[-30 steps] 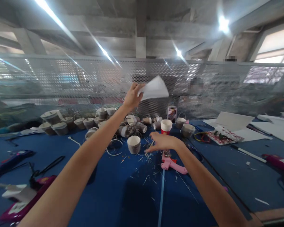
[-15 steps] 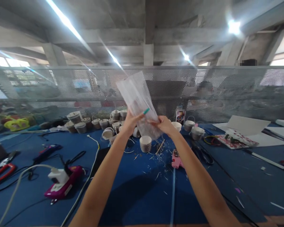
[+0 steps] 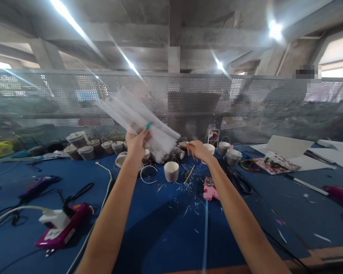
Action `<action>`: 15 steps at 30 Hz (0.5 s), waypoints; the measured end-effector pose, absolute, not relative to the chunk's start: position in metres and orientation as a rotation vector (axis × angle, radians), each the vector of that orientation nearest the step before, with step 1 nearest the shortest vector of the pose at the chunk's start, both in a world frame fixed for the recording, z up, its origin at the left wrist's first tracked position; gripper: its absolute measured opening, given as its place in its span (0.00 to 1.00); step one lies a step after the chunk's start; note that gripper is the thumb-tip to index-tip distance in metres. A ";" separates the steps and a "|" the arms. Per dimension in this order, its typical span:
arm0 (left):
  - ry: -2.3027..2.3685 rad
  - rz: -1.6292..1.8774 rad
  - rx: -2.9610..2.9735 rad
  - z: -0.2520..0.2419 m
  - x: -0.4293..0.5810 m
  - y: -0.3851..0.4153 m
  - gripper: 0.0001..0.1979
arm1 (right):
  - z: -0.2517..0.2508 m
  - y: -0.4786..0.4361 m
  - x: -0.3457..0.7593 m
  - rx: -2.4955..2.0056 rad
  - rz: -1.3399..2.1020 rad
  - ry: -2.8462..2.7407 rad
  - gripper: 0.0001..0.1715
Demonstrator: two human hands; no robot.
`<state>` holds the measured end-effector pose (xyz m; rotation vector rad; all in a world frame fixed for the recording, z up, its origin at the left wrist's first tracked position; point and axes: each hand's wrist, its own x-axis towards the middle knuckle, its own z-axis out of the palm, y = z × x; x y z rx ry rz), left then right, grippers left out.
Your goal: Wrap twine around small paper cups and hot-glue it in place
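A stack of whitish, translucent plastic sheets or sleeves (image 3: 140, 121) is in my left hand (image 3: 136, 145), with the thumb pressed on its face; its exact kind is unclear. It leans up and to the left, in front of the mesh screen. My right hand (image 3: 198, 150) is apart from the plastic, beyond its lower right end. Its fingers are bent and spread, and I see nothing in them. A small whitish cup-like pot (image 3: 171, 171) stands below, between my forearms. Another white pot (image 3: 208, 148) is partly hidden behind my right hand.
Several small pots (image 3: 85, 152) line the back left. A pink glue gun (image 3: 210, 190) lies beside my right forearm, near black-handled scissors (image 3: 241, 182). Scraps litter the blue tabletop (image 3: 165, 228). A magenta power strip (image 3: 64, 228) with cables sits left. Behind is a perforated metal screen (image 3: 194, 110).
My right hand has let go of the plastic and is apart from it. My left hand has moved left with the plastic, which now tilts further left. The view has shifted slightly.
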<state>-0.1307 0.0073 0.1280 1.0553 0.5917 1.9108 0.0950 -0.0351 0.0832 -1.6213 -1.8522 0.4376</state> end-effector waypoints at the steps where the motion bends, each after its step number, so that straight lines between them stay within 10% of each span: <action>1: 0.572 1.945 1.042 0.130 -0.135 0.008 0.24 | 0.078 -0.030 0.099 -1.715 0.336 -1.797 0.28; 9: 0.408 1.864 0.968 0.151 -0.164 0.003 0.06 | 0.044 -0.009 0.130 -2.083 0.104 -1.573 0.15; 15: 0.160 1.832 1.134 0.163 -0.197 -0.005 0.11 | 0.032 -0.002 0.146 -2.213 0.110 -1.500 0.15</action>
